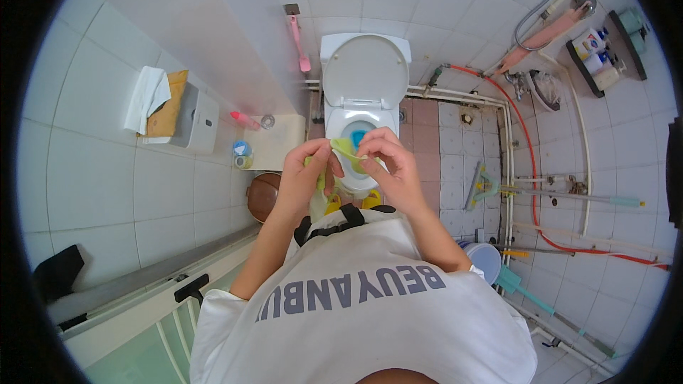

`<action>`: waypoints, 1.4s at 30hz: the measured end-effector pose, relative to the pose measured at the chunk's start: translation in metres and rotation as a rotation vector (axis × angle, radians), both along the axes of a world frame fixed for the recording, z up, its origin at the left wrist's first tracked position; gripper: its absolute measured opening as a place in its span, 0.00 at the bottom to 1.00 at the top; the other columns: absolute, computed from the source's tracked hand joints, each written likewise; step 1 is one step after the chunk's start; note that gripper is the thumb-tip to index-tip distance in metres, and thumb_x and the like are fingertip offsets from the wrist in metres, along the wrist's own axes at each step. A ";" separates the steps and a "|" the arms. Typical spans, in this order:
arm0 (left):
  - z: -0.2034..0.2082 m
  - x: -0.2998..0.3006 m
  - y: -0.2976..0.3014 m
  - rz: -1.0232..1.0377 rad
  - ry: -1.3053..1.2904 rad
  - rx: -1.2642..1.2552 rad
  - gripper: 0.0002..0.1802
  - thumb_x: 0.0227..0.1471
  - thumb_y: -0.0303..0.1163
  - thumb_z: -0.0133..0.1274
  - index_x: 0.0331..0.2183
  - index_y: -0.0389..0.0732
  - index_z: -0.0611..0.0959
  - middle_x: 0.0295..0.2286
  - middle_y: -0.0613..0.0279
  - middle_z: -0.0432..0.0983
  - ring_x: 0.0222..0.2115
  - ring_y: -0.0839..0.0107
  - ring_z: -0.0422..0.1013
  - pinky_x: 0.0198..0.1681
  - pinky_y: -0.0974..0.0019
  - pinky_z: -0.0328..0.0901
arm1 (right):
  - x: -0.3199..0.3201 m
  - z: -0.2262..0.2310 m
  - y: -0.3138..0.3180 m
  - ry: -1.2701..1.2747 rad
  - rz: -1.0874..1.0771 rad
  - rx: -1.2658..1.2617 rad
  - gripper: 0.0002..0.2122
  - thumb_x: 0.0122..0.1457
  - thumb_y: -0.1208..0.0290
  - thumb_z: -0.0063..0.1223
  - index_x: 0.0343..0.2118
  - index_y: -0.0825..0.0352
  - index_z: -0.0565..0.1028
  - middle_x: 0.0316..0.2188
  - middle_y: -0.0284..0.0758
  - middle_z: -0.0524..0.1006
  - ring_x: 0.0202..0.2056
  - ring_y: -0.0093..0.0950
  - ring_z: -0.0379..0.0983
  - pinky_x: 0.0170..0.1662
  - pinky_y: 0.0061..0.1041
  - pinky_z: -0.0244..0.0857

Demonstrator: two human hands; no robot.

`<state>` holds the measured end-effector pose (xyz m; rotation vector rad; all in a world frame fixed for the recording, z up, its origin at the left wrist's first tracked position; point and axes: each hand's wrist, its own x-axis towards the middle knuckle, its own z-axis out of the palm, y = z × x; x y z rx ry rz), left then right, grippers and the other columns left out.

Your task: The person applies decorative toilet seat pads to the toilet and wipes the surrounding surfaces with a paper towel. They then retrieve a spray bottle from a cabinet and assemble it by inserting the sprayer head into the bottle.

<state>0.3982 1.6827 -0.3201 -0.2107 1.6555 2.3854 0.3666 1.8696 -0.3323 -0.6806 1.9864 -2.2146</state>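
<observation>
My left hand (pixel 306 169) and my right hand (pixel 391 167) are raised in front of my body, over the near part of the toilet. Between them a limp yellow-green cloth (pixel 346 148) is pinched by the fingertips of both hands. More of the same colour shows below my left palm; whether it is a cloth or a thin glove I cannot make out. Beneath the hands is the white toilet (pixel 366 71), lid up, with blue water (pixel 358 136) in its bowl. Yellow slippers (pixel 371 200) are on my feet at its base.
At left are a wall-mounted tissue box (pixel 203 124), a ledge (pixel 281 144) with bottles and a brown bin (pixel 263 195). A pink brush (pixel 299 46) hangs beside the toilet. Right: a squeegee mop (pixel 491 186), blue bucket (pixel 484 262), red hose (pixel 530 142) and shelf of bottles (pixel 594 64).
</observation>
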 end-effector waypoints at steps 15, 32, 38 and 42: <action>0.006 0.003 0.032 0.150 0.301 -0.371 0.22 0.39 0.22 0.64 0.41 0.38 0.79 0.26 0.67 0.76 0.28 0.79 0.70 0.32 0.75 0.63 | -0.004 0.013 -0.013 0.100 -0.207 0.137 0.03 0.56 0.78 0.54 0.33 0.71 0.74 0.31 0.34 0.71 0.31 0.21 0.68 0.35 0.18 0.63; -0.002 0.006 0.007 0.312 0.376 -0.709 0.03 0.57 0.24 0.47 0.34 0.36 0.70 0.29 0.59 0.74 0.23 0.73 0.70 0.29 0.73 0.64 | -0.021 -0.004 -0.019 -0.118 -0.388 -0.138 0.06 0.65 0.74 0.40 0.39 0.70 0.68 0.29 0.29 0.71 0.31 0.15 0.66 0.35 0.19 0.62; -0.008 0.000 -0.003 -0.048 0.157 -0.200 0.05 0.59 0.25 0.46 0.36 0.38 0.68 0.32 0.63 0.74 0.28 0.79 0.69 0.28 0.76 0.63 | -0.034 0.008 -0.010 0.207 -0.478 0.246 0.04 0.64 0.75 0.43 0.38 0.69 0.68 0.22 0.32 0.70 0.23 0.19 0.64 0.27 0.21 0.60; 0.009 -0.006 0.024 0.066 0.187 -0.345 0.08 0.58 0.26 0.48 0.39 0.39 0.68 0.28 0.64 0.72 0.29 0.77 0.68 0.31 0.74 0.62 | -0.033 0.009 -0.008 0.267 -0.510 0.267 0.04 0.63 0.76 0.44 0.38 0.69 0.69 0.20 0.36 0.68 0.21 0.25 0.64 0.26 0.22 0.60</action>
